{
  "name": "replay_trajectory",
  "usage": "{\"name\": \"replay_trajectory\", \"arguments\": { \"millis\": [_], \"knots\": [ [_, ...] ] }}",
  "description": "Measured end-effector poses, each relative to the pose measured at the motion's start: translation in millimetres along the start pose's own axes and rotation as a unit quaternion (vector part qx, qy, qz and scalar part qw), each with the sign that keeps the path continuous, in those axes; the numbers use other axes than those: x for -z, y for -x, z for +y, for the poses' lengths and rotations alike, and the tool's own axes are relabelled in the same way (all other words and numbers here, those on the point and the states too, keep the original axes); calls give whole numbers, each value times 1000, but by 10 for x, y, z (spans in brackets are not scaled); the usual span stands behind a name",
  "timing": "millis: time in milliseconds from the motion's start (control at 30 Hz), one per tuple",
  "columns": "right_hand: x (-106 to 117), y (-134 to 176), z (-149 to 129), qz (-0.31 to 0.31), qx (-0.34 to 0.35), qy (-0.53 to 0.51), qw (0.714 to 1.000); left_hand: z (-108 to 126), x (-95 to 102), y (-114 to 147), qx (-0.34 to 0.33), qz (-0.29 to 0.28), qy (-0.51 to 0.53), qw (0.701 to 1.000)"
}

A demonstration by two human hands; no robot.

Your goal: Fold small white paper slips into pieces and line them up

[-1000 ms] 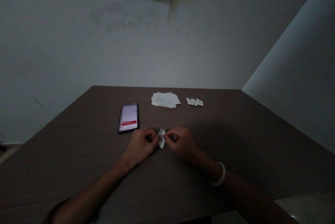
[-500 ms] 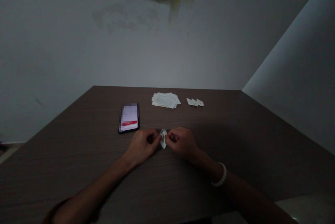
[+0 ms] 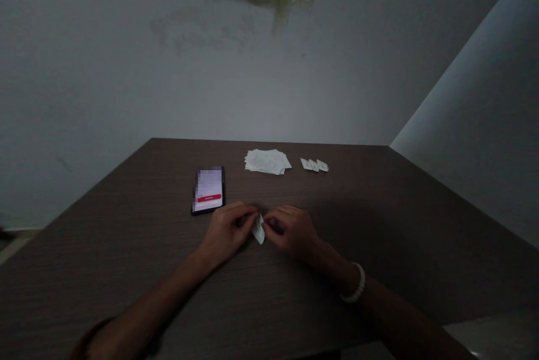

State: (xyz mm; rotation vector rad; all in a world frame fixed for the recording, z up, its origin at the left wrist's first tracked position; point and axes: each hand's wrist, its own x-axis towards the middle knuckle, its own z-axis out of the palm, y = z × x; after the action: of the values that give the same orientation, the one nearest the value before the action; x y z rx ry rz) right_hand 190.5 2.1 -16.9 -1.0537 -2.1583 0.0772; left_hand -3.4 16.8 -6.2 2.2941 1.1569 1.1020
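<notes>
A small piece of folded white paper (image 3: 259,230) is held between my two hands, just above the brown table (image 3: 261,304). My left hand (image 3: 227,231) pinches its upper left side between thumb and fingers. My right hand (image 3: 292,229), with a pale beaded bracelet on the wrist, is closed in a pinch at the paper's right edge. The fingertips hide part of the paper, so its exact folds cannot be made out.
Beyond my left hand lies a phone (image 3: 209,188) with its screen lit. Farther back is a loose pile of white paper sheets (image 3: 267,162). To its right, three small folded papers (image 3: 314,165) lie in a row. A grey wall (image 3: 269,85) stands behind the table.
The paper has turned and shifted slightly left and toward me, looking narrower and more slanted. My left fingers have moved up along its edge. The other things lie as before.
</notes>
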Motion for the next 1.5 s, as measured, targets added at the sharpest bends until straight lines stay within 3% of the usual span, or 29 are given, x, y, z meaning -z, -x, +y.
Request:
{"name": "replay_trajectory", "arguments": {
  "millis": [133,267,633,1233,1367,1500],
  "knots": [
    [67,0,-32,-20,53,29,998,-24,28,-29,79,47,-28,995],
    [60,10,6,-60,120,82,988,-14,61,-49,130,52,-9,990],
    [53,13,91,-62,168,144,973,-57,57,-44,151,66,-7,986],
    [92,27,135,-35,148,129,980,-17,65,-58,153,36,48,986],
    [144,11,226,-28,105,127,986,22,96,-64,153,36,36,987],
    [377,-95,553,21,32,142,989,20,98,-48,145,-17,1,989]
  ]
}}
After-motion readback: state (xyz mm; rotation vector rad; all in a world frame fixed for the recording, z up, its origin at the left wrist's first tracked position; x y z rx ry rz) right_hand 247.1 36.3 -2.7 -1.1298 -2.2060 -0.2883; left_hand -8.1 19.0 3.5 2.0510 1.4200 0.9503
